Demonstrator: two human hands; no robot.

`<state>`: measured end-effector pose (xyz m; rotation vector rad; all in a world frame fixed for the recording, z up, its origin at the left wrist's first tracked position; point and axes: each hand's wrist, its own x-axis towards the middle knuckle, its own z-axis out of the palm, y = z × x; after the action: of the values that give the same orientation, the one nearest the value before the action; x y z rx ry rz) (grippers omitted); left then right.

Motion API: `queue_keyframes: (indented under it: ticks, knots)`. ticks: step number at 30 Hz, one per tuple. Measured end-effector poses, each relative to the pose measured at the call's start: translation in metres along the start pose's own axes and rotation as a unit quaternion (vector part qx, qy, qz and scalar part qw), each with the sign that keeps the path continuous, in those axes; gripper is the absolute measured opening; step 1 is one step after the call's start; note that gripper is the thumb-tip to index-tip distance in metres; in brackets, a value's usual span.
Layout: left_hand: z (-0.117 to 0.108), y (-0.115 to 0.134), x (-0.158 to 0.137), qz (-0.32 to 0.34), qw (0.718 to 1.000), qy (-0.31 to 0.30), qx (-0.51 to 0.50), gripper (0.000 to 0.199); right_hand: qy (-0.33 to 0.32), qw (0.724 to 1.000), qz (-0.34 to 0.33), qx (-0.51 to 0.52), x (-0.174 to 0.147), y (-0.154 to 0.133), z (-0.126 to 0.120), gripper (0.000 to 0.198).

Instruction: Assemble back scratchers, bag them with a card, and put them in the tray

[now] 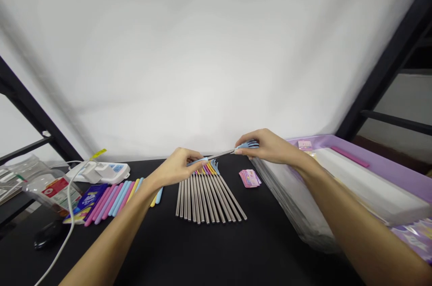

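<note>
Between my two hands is a back scratcher (221,155) with a thin metal rod and light-blue ends, held nearly level above the table. My left hand (177,166) is closed on its left end. My right hand (270,145) pinches it just behind the blue claw head, whose prongs show past the fingers. Below lie several metal rods (205,198) fanned side by side, with pink, yellow and blue claw heads at their far ends, partly hidden by my left hand. Left of them is a row of pink, purple, blue and yellow sticks (116,198), partly behind my left forearm.
Pink cards (249,178) lie right of the rods. A lilac bin (324,142) and a stack of clear plastic bags (286,205) fill the right. At left are a power strip (118,171), a clear jar (50,187), a purple packet (89,198), a black mouse (49,235) and a white cable (69,214).
</note>
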<state>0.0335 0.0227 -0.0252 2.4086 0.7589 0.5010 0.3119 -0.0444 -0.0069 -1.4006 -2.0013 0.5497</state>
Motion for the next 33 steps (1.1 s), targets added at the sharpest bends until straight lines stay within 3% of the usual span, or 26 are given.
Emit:
queue_keyframes:
  ticks: [2, 6, 11, 17, 21, 24, 27, 33]
  knots:
    - [0.003, 0.001, 0.001, 0.01, 1.0, -0.006, 0.011, 0.035, -0.021, 0.997, -0.039, -0.062, 0.001, -0.001, 0.004, 0.025]
    - [0.008, 0.001, 0.004, 0.033, 0.998, 0.004, 0.05, 0.036, -0.07, 0.995, -0.046, -0.049, 0.004, 0.0, 0.013, 0.027]
    - [0.018, -0.005, 0.006, 0.106, 0.985, 0.036, 0.131, 0.037, -0.067, 0.994, -0.053, -0.067, 0.004, -0.003, 0.016, 0.032]
    - [0.047, -0.019, 0.008, 0.192, 0.936, 0.129, 0.264, 0.034, -0.11, 0.993, 0.024, -0.02, 0.006, -0.005, 0.019, 0.028]
    - [0.057, -0.024, 0.011, 0.205, 0.907, 0.159, 0.332, 0.033, -0.138, 0.986, 0.08, 0.057, 0.008, 0.001, 0.02, 0.026]
    - [0.056, -0.019, 0.013, 0.196, 0.903, 0.149, 0.352, 0.033, -0.144, 0.983, 0.081, 0.078, 0.009, 0.001, 0.022, 0.03]
    - [0.05, -0.014, 0.014, 0.176, 0.911, 0.136, 0.348, 0.031, -0.127, 0.99, 0.048, 0.029, 0.008, -0.002, 0.022, 0.032]
    - [0.01, -0.029, 0.005, 0.12, 0.949, 0.087, 0.278, 0.03, -0.061, 0.994, 0.006, -0.094, 0.002, 0.01, 0.0, 0.036]
